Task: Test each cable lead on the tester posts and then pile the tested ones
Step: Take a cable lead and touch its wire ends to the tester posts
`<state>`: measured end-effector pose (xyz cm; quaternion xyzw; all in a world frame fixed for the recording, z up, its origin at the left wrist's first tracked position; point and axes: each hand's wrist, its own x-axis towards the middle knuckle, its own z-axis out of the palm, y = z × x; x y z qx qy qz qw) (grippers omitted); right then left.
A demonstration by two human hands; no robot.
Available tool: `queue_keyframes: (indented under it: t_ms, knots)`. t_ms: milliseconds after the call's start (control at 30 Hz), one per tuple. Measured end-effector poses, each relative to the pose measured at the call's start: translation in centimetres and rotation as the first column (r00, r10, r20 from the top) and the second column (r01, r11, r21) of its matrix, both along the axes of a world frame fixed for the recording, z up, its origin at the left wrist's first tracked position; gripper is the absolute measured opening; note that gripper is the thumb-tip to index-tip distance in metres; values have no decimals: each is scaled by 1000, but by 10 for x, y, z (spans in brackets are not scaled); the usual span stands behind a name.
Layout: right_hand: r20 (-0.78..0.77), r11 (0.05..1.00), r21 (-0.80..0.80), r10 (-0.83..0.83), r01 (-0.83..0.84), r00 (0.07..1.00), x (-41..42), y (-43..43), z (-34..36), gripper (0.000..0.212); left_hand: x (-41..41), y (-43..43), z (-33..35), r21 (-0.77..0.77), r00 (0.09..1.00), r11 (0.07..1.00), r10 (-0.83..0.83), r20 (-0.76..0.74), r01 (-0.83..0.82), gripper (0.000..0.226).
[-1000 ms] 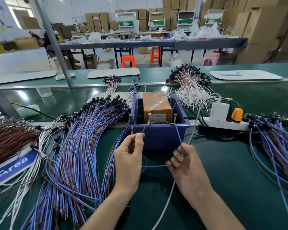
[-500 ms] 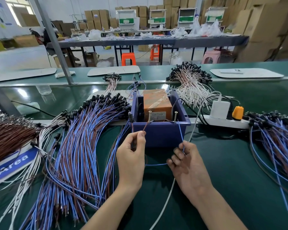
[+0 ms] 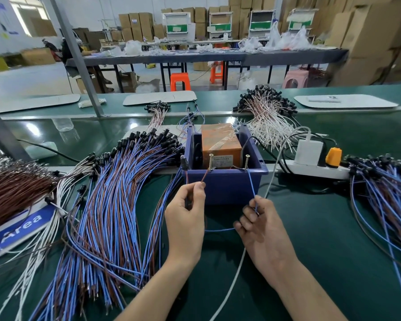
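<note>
**Hands barely budged since a sec ago: both wire ends on the posts**

Both hands have crept a touch closer to the bin vs. the earlier frame, grips unchanged. Far L: brown wire bundle [image 3: 14, 188] fanned on the green belt [image 3: 322, 239], blue "Area" sign [image 3: 21, 228] just below it. Next, big pile of blue-and-brown leads [image 3: 107, 216], black connectors pointing away, lying beside the left hand [image 3: 185, 223]. That hand pinches the brown wire end [image 3: 205, 177] btwn thumb & forefinger, tip touching the base of the left screw post [image 3: 210, 162]. Both posts stand upright at the near rim of the blue bin [image 3: 227, 188], orange tester box [image 3: 220, 142] inside it. Right screw post [image 3: 246, 162] gets the blue wire end [image 3: 251, 184], tip at its base. The right hand [image 3: 262, 230] pinches it w/ thumb & curled fingers. Blue wire loops btwn the two hands, low over the belt. Further R: white power strip [image 3: 310, 169] w/ white charger [image 3: 308, 151] & orange plug [image 3: 333, 156]. At the far R edge, a second pile of leads [image 3: 384, 193].
</note>
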<state>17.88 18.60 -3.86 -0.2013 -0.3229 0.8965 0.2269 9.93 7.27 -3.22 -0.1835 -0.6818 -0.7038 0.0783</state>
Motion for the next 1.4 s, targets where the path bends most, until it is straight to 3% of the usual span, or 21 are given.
queue_keyframes:
  t_ms: [1200, 1300, 1400]
  knots:
    - [36, 998, 66, -6, 4, 999, 3, -4, 4, 26, 5, -3, 6, 2, 999, 1000, -20, -43, 21, 19]
    - [67, 993, 122, -8, -1, 998, 0, -6, 6, 33, 13, -5, 9, 1, 992, 999, -46, -118, 47, 17]
    - [15, 955, 294, 42, -45, 999, 3, -10, 4, 34, 24, -5, 8, -53, 972, 994, -108, -208, 99, 18]
